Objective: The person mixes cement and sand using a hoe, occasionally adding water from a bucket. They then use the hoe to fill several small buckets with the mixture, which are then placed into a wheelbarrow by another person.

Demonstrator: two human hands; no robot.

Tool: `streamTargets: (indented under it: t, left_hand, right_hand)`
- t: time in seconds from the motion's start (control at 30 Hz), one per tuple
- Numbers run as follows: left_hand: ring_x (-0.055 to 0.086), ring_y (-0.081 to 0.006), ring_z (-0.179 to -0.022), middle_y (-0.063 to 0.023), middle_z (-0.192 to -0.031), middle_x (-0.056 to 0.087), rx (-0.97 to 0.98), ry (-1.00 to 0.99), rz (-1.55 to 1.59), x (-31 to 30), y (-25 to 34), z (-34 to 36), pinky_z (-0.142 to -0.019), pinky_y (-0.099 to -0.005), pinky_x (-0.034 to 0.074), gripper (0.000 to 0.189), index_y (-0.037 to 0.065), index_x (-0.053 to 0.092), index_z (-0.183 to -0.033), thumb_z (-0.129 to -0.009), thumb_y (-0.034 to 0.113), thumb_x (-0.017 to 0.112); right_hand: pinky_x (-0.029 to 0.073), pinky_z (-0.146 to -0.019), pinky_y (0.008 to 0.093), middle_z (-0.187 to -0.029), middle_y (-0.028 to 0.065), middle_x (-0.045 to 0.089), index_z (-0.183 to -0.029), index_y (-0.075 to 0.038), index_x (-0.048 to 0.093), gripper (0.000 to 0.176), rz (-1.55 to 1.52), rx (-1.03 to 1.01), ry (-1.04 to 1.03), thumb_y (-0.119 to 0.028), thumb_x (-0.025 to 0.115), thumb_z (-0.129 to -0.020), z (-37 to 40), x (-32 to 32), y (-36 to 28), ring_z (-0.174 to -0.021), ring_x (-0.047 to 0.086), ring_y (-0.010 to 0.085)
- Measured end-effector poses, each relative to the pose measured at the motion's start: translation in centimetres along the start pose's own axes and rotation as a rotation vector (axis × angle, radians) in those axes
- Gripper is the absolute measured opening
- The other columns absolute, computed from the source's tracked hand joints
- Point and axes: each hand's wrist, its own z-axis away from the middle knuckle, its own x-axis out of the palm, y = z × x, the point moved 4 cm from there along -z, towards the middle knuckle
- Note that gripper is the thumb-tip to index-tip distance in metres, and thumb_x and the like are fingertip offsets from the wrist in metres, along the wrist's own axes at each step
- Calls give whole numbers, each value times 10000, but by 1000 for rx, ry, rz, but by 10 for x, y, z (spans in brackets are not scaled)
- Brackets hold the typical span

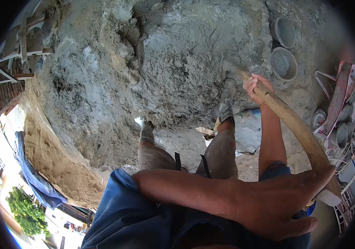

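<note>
A long wooden tool handle [293, 118] runs diagonally along my right side, bowed by the wide lens. My right hand [259, 88] is closed around its far part, fingers wrapped over the wood. Across my body reaches my left arm, and my left hand [283, 203] bends its fingers over the near end of the handle, thumb apart. Beyond my right hand the tool's grey far end is blurred against the mortar, so its head cannot be made out. Wet grey mortar [177, 62] spreads in front of my mud-caked boots [226, 103].
Two buckets [284, 64] stand at the upper right, with a worn red metal frame [338, 97] and clutter farther right. Sand [57, 166] and a blue tarp [38, 178] lie left. Wooden boards [24, 39] rest above a brick edge [3, 97]. A pale sack [248, 135] lies beside my leg.
</note>
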Motion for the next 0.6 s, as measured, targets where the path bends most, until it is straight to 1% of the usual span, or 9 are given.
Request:
streamTargets:
  t: [0.03, 0.1, 0.3, 0.37, 0.43, 0.47, 0.5, 0.53, 0.6]
  left_hand:
    - [539, -425, -1038, -324, -1193, 464, -3, -28, 12, 8, 3, -14, -939, -453, 426, 863, -112, 16, -1460, -935, 319, 548]
    - [552, -428, -1031, -287, -1109, 498, -69, -176, 219, 29, 10, -43, -887, -464, 462, 777, -82, 223, -1411, -941, 475, 493]
    - [569, -393, -1027, -288, -1145, 523, -145, -301, 187, 55, 11, -55, -863, -467, 476, 700, -104, 268, -1365, -924, 369, 537]
    - [417, -461, -1259, -392, -1375, 308, -459, -513, 364, 33, -14, -30, -1055, -439, 366, 897, -107, -11, -1456, -923, 326, 566]
    - [615, -428, -956, -318, -1192, 532, -482, -268, -165, -2, -47, 12, -908, -451, 482, 1008, 3, -113, -1485, -883, 349, 618]
    - [616, -432, -1006, -322, -1059, 599, -916, -304, -272, -32, -74, 27, -939, -437, 480, 984, -7, -23, -1484, -849, 324, 652]
    - [639, -417, -944, -293, -963, 632, -1147, -222, -523, -62, -122, 58, -879, -434, 506, 860, 12, 186, -1452, -801, 276, 681]
    - [649, -397, -909, -253, -906, 649, -1137, -142, -645, -93, -175, 91, -825, -442, 517, 634, 26, 434, -1296, -745, 209, 687]
    - [629, -407, -918, -227, -923, 656, -1106, -48, -845, -140, -269, 140, -803, -469, 504, 429, 52, 559, -1100, -699, 149, 674]
  right_hand:
    - [557, -616, 313, -766, 80, 533, -848, 18, 506, 118, -43, -14, -13, -87, 536, -893, 25, 1, -13, -665, 593, 161]
    - [558, -614, 312, -763, 81, 536, -847, 23, 508, 122, -64, -82, -53, -87, 532, -894, 75, 6, -36, -662, 593, 161]
    - [552, -615, 313, -759, 81, 537, -865, 30, 508, 169, 107, -394, -145, -133, 508, -907, 195, 16, -118, -650, 591, 170]
    - [548, -614, 308, -720, 77, 546, -830, 6, 529, 143, 160, -489, -120, -123, 522, -892, 196, 6, -135, -638, 586, 167]
    - [538, -623, 332, -696, 64, 545, -810, -23, 537, 105, 376, -789, -29, -107, 528, -873, 187, -15, -162, -630, 578, 183]
    - [531, -614, 345, -687, 66, 542, -797, -33, 536, 90, 444, -916, 43, -100, 539, -858, 167, -27, -166, -627, 573, 192]
    - [524, -606, 359, -677, 67, 538, -785, -44, 534, 77, 505, -1049, 113, -93, 549, -843, 141, -40, -162, -624, 568, 202]
    - [517, -588, 378, -677, 77, 538, -783, -38, 530, 74, 495, -1054, 226, -87, 558, -831, 115, -50, -162, -610, 563, 212]
    - [510, -570, 398, -676, 87, 539, -782, -33, 527, 73, 488, -1051, 354, -81, 567, -819, 87, -68, -153, -597, 558, 223]
